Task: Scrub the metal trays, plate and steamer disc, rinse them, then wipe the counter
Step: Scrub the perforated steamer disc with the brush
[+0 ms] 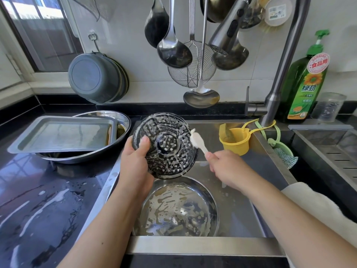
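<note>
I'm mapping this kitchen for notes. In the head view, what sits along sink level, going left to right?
Rectangular tray → steamer disc in the left hand → brush in the right hand → yellow cup → tap → green soap bottle → clear jar.

Up on the tiled wall, a row of steel ladles hangs with a round wire skimmer behind them. Left of those, nested grey round basins dangle from a hook. Right side now: a tall green pump bottle of dish soap stands just beside the curved grey metal faucet, a clear plastic jar near it. A small yellow plastic strainer cup hangs at the faucet's base.
</note>
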